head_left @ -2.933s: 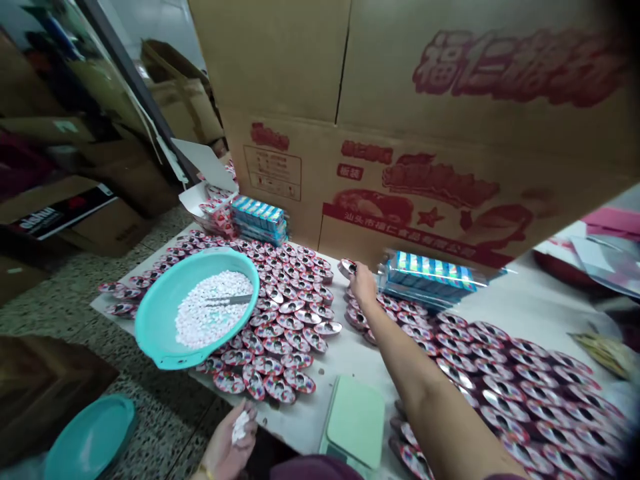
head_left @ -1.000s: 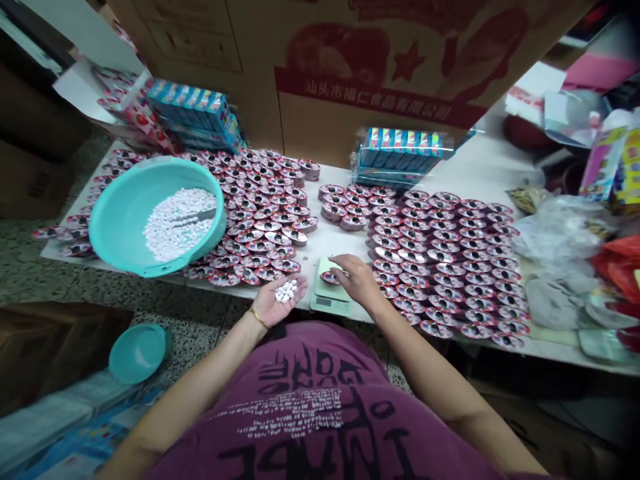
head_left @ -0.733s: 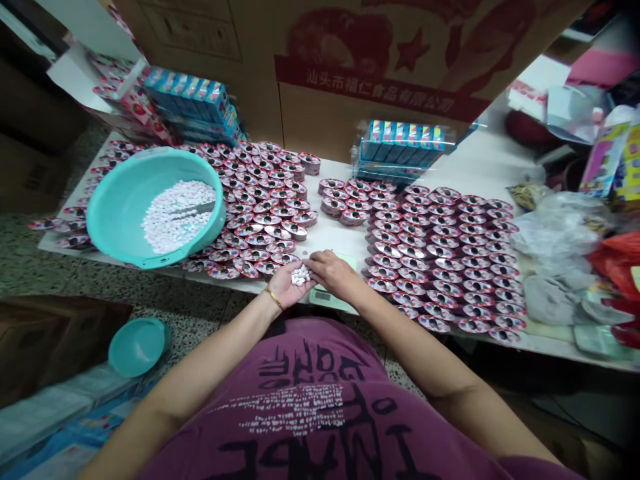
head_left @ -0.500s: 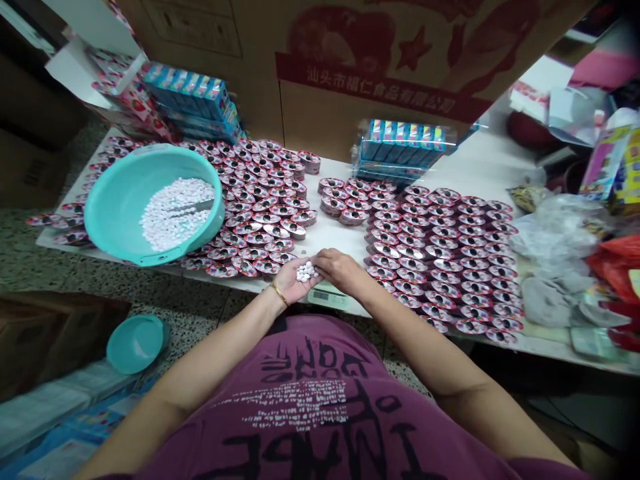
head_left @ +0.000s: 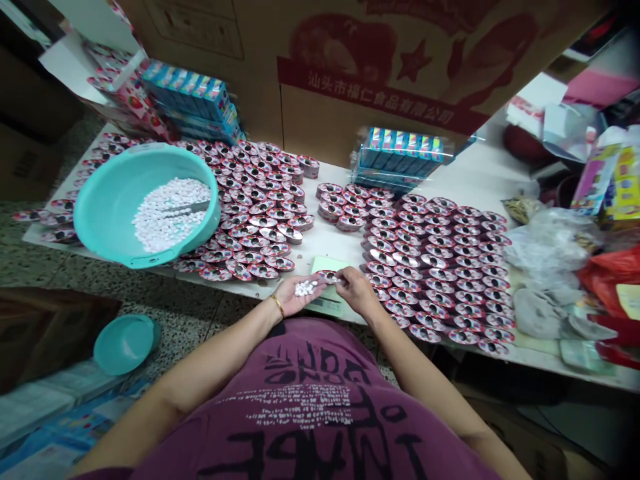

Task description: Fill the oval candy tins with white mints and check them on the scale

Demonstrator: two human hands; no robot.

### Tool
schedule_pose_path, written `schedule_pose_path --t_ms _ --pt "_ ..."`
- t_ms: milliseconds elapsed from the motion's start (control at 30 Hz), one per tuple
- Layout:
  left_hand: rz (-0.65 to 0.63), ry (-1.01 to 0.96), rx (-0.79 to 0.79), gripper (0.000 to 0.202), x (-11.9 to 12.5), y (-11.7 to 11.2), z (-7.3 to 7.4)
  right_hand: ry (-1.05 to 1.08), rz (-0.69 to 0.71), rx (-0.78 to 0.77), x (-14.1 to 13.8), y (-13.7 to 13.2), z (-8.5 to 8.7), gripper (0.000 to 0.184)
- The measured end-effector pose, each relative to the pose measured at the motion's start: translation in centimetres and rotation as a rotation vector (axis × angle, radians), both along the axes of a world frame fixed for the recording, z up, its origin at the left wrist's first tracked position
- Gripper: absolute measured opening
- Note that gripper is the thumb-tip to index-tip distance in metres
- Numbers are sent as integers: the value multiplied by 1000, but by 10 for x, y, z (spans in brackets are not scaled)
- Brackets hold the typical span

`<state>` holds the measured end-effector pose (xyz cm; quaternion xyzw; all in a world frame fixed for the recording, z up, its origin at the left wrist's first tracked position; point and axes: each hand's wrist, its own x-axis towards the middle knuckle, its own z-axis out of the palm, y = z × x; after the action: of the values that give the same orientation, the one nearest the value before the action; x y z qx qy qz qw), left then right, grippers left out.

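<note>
The table (head_left: 333, 237) is packed with round trays; our left grip (head_left: 295, 294) lies open, cupping white tablets (head_left: 305, 288); right grip (head_left: 356, 291) pinches one round tray (head_left: 326, 275) above the green scale (head_left: 325, 265).

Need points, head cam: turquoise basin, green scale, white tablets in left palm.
turquoise basin (head_left: 150, 255), head view, front rim
green kitchen scale (head_left: 327, 265), head view, top platform
white candy tablets (head_left: 305, 288), head view, middle of the pile on the left hand (head_left: 283, 297)
</note>
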<state>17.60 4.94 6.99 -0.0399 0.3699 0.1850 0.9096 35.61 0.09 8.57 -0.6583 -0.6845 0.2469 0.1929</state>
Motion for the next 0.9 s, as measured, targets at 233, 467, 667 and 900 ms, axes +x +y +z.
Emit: schedule_pose_path --t_ms 233,467,667,900 --pt "101 49 -19 24 -26 1 -3 -180 52 -101 0 7 -16 17" --pt "210 112 3 26 -54 0 3 42 -25 70 9 6 -9 18" --pt "259 142 -16 29 -81 -1 0 64 -215 87 35 -7 -13 17" --pt "225 94 26 22 -80 1 -1 73 -262 104 31 -10 -8 19"
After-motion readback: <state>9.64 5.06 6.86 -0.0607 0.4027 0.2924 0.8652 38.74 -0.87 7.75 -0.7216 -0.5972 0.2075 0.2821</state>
